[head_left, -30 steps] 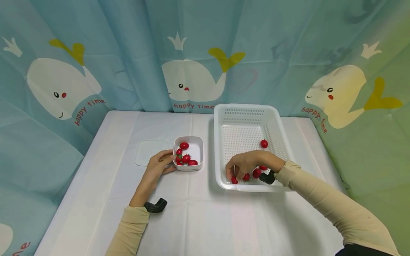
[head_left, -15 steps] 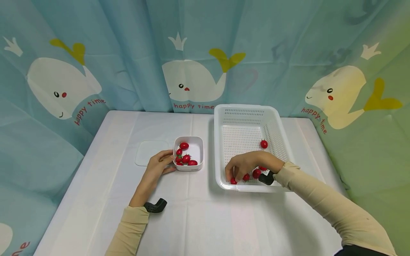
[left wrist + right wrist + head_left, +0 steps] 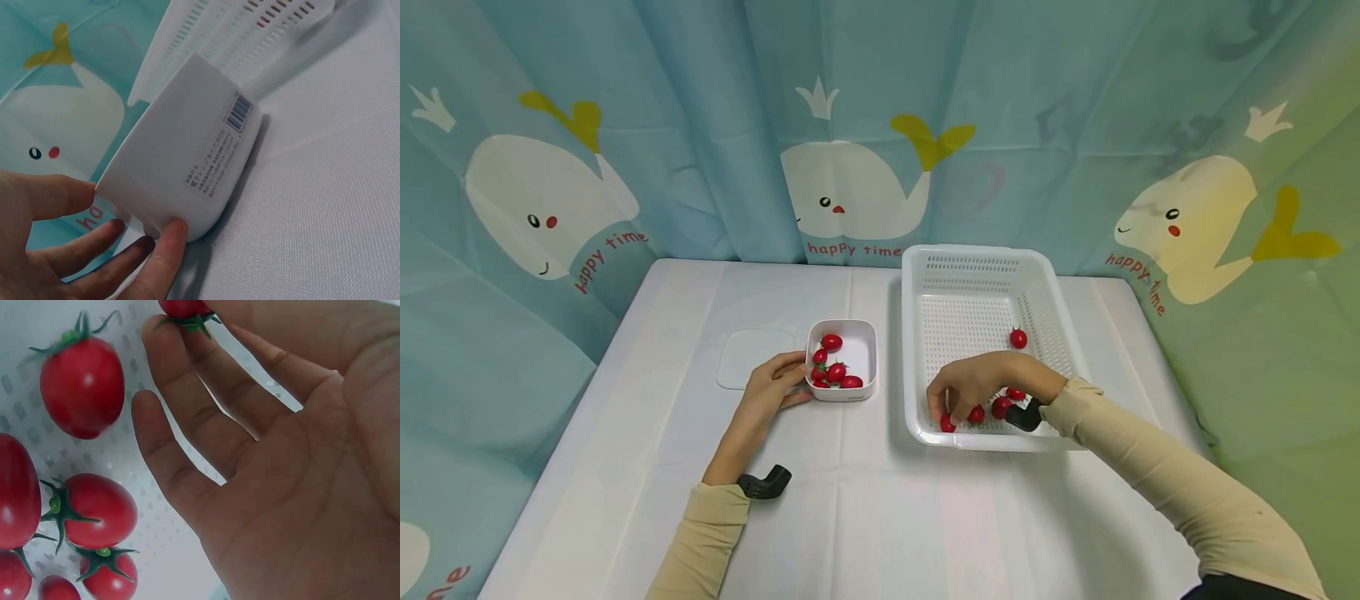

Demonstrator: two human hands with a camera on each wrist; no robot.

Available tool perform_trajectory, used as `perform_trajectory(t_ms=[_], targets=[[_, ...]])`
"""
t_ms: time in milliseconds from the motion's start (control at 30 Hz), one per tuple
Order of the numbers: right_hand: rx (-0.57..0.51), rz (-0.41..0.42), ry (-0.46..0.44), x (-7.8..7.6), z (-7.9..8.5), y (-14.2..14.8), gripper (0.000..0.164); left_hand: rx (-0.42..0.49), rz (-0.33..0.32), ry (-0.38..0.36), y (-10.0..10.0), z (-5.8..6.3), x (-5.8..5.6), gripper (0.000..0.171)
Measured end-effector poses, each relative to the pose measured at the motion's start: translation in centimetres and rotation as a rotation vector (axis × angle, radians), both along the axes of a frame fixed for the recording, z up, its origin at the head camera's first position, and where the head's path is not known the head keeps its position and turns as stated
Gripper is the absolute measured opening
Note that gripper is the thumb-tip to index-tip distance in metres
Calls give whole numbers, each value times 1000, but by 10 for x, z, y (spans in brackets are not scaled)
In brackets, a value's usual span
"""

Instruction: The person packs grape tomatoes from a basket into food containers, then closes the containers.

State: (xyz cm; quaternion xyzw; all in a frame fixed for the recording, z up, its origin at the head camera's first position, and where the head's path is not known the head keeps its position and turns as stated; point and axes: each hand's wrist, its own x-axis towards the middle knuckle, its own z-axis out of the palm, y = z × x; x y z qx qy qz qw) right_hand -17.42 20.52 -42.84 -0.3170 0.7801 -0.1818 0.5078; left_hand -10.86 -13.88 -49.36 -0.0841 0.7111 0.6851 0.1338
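In the head view my left hand (image 3: 769, 390) rests against the left side of a small white square box (image 3: 850, 397). Its fingers are spread, with tips touching the box's rim and wall in the left wrist view. Several cherry tomatoes (image 3: 837, 372) lie inside the box. To the right, my right hand (image 3: 973, 382) reaches into a white perforated basket (image 3: 911, 350). There it pinches a cherry tomato (image 3: 182, 307) between thumb and fingertips near the front left corner. More cherry tomatoes (image 3: 82, 387) lie on the basket floor beside the hand, some partly covered by the wrist.
A flat, square, pale lid-like piece (image 3: 741, 354) lies on the white-covered table (image 3: 865, 517) left of the box. Behind the table hangs a blue curtain (image 3: 700, 167) printed with whales. The basket's raised walls stand around the right hand.
The right hand has barely shifted at the front left corner of the basket, its fingertips at the same tomato. The left hand and the box stay where they were.
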Motion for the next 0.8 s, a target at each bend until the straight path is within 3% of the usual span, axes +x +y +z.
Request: perform_trajectory(t_ms=[200,467,800], targets=[[-12,-2,2,-3,8,1,22,4,-5,2,0,1,1,50],[-89,43,79,-17,33,0,20,35,3,-5,-2,1,2,48],[-171,55,73,-29,66,-5,19,21,-2,1,-1,0,1,48]])
